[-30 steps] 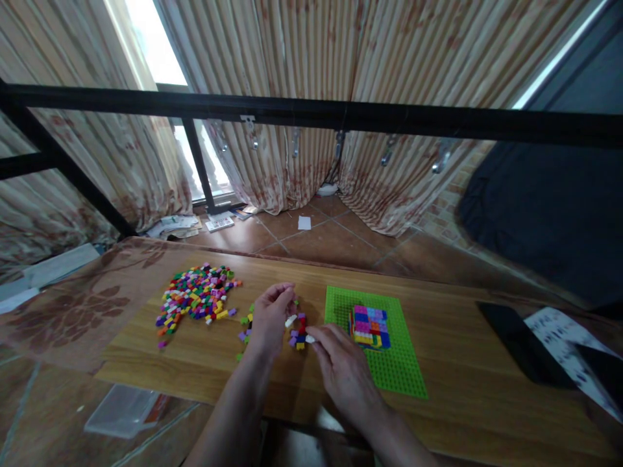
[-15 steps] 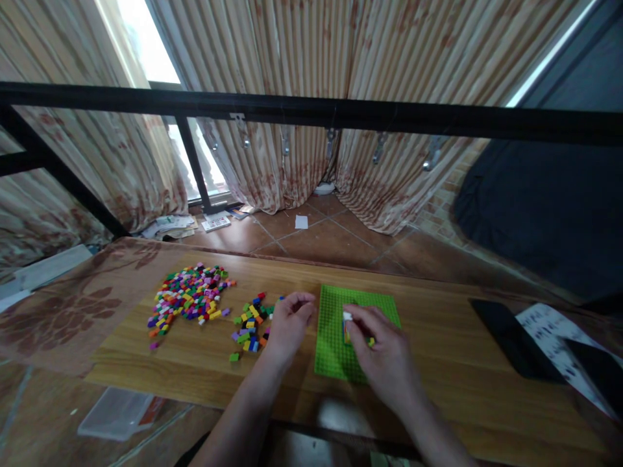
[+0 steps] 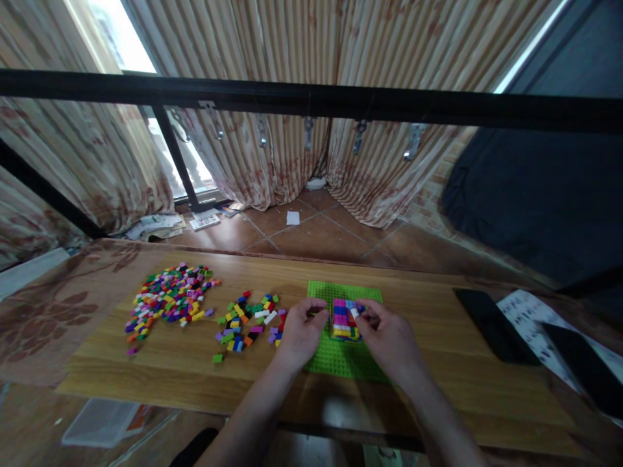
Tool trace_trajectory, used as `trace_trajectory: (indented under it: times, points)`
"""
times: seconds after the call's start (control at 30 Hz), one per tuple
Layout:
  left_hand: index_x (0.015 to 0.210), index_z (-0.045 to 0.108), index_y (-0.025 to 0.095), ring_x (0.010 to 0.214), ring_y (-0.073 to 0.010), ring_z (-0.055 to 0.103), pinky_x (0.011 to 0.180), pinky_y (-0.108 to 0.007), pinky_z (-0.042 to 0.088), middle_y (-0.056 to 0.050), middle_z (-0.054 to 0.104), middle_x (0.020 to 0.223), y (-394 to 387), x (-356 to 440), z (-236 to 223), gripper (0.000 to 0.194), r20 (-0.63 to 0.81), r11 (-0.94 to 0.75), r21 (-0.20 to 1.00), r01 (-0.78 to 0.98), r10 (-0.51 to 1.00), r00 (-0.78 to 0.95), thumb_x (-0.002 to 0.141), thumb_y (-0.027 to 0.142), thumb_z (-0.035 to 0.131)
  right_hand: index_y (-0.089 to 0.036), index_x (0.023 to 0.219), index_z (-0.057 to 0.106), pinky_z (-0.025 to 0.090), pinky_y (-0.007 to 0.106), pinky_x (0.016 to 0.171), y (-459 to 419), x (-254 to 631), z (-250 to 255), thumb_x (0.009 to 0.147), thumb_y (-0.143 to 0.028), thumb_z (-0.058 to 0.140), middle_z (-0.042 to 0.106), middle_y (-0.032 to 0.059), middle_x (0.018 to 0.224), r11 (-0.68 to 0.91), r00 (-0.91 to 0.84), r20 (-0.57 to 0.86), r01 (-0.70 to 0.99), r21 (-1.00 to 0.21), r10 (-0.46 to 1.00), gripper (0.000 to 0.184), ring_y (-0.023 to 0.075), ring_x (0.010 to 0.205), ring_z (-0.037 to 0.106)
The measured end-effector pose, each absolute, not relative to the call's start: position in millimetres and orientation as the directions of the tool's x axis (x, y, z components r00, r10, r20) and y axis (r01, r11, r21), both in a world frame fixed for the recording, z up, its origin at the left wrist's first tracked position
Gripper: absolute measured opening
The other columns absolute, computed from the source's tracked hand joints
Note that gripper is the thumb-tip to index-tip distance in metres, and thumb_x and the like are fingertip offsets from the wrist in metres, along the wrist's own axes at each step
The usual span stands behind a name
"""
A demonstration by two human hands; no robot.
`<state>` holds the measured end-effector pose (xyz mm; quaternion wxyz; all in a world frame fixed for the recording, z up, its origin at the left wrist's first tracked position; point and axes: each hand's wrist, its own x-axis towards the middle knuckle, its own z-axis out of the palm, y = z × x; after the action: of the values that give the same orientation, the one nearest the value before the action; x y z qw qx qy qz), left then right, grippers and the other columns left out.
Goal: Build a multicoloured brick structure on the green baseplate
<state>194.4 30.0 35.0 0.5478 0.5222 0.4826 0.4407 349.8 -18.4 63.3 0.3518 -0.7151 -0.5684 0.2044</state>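
Note:
A multicoloured block of stacked toy bricks [image 3: 341, 318] stands on the green studded baseplate [image 3: 335, 363]. My right hand [image 3: 392, 337] pinches a small white brick [image 3: 355, 313] between thumb and fingers, over the right part of the stack's top. The fingers partly cover the brick, and I cannot tell whether it touches the studs below. On the stack's left side is my left hand [image 3: 299, 331], fingers curled and a small gap between thumb and forefinger. Nothing shows in it. Loose bricks [image 3: 238, 311] in mixed colours lie left of that hand.
A larger pile of small bricks [image 3: 170, 295] covers the left of the wooden table [image 3: 418, 389]. Farther right lie a dark flat object [image 3: 494, 327], a printed sheet [image 3: 530, 311] and a black phone-like slab [image 3: 584, 363]. A clear plastic box [image 3: 100, 421] sits below the table's front left edge.
My right hand has carried the white brick from the loose bricks to above the stack. My left hand has moved right, from the loose bricks to beside the stack. The view has shifted slightly.

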Motion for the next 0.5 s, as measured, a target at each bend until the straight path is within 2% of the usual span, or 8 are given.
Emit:
trace_trajectory:
  times: [0.23, 0.37, 0.5]
  points:
    - [0.085, 0.07, 0.015, 0.067, -0.0145, 0.059, 0.062, -0.025, 0.046, -0.005, 0.069, 0.08, 30.4, 204.2, 29.6, 0.018, -0.067, 0.066, 0.998, 0.011, 0.968, 0.24, 0.073, 0.026, 0.061, -0.02, 0.092, 0.066, 0.038, 0.028, 0.053, -16.3, 340.2, 59.6, 0.078, -0.034, 0.053, 0.07, 0.0029, 0.07, -0.177, 0.347, 0.178, 0.778, -0.603, 0.921, 0.023, 0.0157, 0.052, 0.057]
    - [0.084, 0.07, 0.016, 0.067, -0.0152, 0.06, 0.063, -0.025, 0.046, -0.004, 0.07, 0.078, 31.1, 204.4, 28.5, 0.017, -0.063, 0.059, 0.998, 0.02, 0.968, 0.242, 0.072, 0.025, 0.062, -0.02, 0.084, 0.069, 0.04, 0.029, 0.055, -16.8, 343.1, 60.5, 0.081, -0.04, 0.051, 0.071, 0.0042, 0.071, -0.161, 0.335, 0.183, 0.776, -0.61, 0.924, 0.027, 0.017, 0.055, 0.059]
    - [0.083, 0.07, 0.015, 0.064, -0.0145, 0.059, 0.061, -0.025, 0.045, -0.004, 0.069, 0.074, 30.1, 204.6, 31.0, 0.016, -0.084, 0.084, 0.996, 0.012, 0.963, 0.256, 0.073, 0.023, 0.06, -0.02, 0.085, 0.071, 0.045, 0.032, 0.063, -16.9, 347.8, 60.2, 0.084, -0.036, 0.046, 0.073, 0.0056, 0.077, -0.13, 0.312, 0.157, 0.729, -0.672, 0.937, 0.03, 0.02, 0.066, 0.064]
